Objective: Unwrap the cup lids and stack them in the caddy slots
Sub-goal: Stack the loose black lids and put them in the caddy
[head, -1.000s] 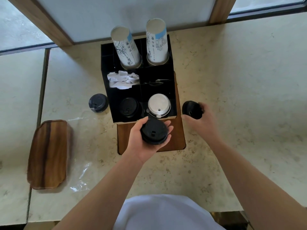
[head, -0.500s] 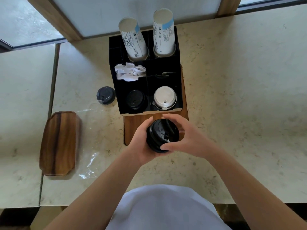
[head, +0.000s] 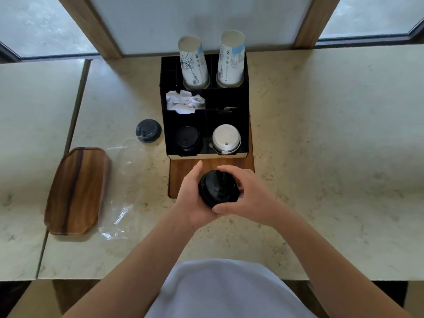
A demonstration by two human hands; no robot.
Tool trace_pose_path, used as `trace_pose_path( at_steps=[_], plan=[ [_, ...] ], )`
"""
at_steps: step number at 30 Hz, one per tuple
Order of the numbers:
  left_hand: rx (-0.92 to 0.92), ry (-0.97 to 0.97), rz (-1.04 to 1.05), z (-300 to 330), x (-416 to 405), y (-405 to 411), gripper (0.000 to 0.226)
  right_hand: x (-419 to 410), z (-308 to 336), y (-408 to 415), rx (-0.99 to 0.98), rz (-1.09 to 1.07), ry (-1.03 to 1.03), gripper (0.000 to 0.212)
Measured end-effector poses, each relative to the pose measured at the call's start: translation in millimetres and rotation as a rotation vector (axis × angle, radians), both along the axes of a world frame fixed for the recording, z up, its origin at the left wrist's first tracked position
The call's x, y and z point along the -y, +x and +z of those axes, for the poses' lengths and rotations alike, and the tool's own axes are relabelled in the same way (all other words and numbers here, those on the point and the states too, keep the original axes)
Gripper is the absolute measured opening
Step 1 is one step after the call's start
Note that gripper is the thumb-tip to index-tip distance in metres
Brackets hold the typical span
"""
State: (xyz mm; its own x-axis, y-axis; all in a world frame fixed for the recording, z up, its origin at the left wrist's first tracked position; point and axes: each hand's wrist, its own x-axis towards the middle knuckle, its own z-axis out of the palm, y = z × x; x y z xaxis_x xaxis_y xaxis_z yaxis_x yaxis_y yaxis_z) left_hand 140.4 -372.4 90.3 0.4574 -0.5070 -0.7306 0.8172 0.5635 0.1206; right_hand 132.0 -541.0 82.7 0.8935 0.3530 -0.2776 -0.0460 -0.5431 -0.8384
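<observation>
Black lids (head: 218,188) stacked and gripped between left hand (head: 191,198) and right hand (head: 250,198), fingers (head: 229,169) curled round the rim, just in front of the caddy (head: 246,111), more black lids (head: 187,138) and white lids (head: 226,137) in its front slots, one loose lid (head: 148,130) on the bench (head: 321,134).

A pale marble counter (head: 321,134) runs beneath frosted windows (head: 195,17) with wooden frames (head: 91,26).

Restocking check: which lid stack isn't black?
The white lid stack in the caddy's front-right slot; the slot beside it, the counter and both hands hold black lids.
</observation>
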Motion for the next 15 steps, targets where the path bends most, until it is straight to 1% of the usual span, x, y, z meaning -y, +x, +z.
trace_pose_path(
  at_steps=[3,6,9,12,15],
  plan=[
    [-0.010,-0.055,0.022,12,-10,-10,0.081,-7,10,-4,-0.088,0.011,0.091,0.089],
    [0.006,-0.042,-0.022,23,-24,-17,0.073,-17,21,-10,-0.213,-0.009,0.193,0.077],
    [-0.014,-0.042,-0.041,32,-39,-24,0.070,-32,30,-18,-0.309,-0.058,0.220,0.065],
    [-0.048,-0.092,-0.026,32,-51,-31,0.079,-49,35,-26,-0.380,-0.106,0.240,0.060],
    [-0.090,-0.150,0.007,25,-65,-39,0.083,-65,36,-30,-0.416,-0.100,0.221,0.058]
  ],
)
